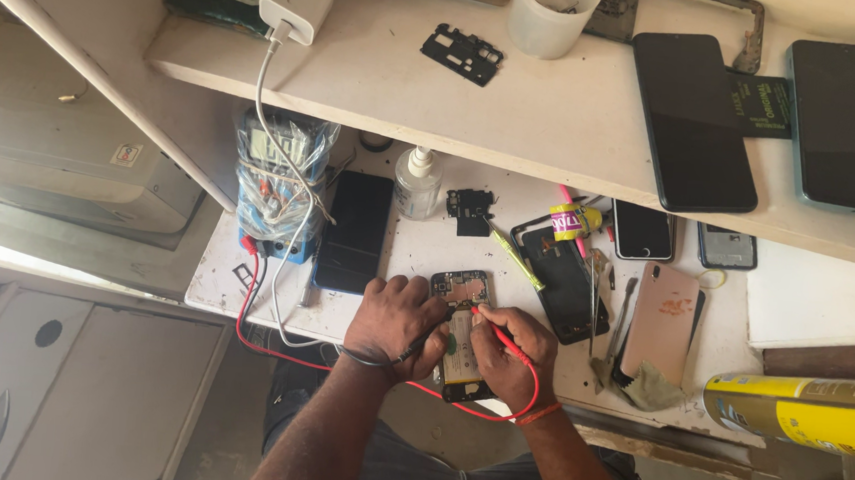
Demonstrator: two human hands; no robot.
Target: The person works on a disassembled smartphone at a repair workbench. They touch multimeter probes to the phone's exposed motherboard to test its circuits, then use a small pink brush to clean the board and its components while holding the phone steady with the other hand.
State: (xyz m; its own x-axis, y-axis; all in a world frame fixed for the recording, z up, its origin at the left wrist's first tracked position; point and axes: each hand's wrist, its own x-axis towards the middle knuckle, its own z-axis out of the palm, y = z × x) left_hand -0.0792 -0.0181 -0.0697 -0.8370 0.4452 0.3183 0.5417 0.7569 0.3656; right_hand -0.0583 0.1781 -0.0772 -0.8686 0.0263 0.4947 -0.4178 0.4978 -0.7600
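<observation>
An opened phone (pixel 463 313) with its back off lies on the white worktop (pixel 416 259), circuit board showing. My left hand (pixel 394 323) grips a black test probe (pixel 420 345) and rests on the phone's left side. A red test probe (pixel 501 337) sits in my right hand (pixel 512 354), its tip touching the phone's board near the middle. Red and black leads run left to a multimeter (pixel 276 184) wrapped in clear plastic.
A dark phone (pixel 353 230), a small spray bottle (pixel 418 181), a rose-coloured phone (pixel 660 321), tweezers and loose parts lie about. On the upper shelf (pixel 557 109) lie two large phones, a white cup and a charger. A yellow spray can (pixel 802 412) sits at right.
</observation>
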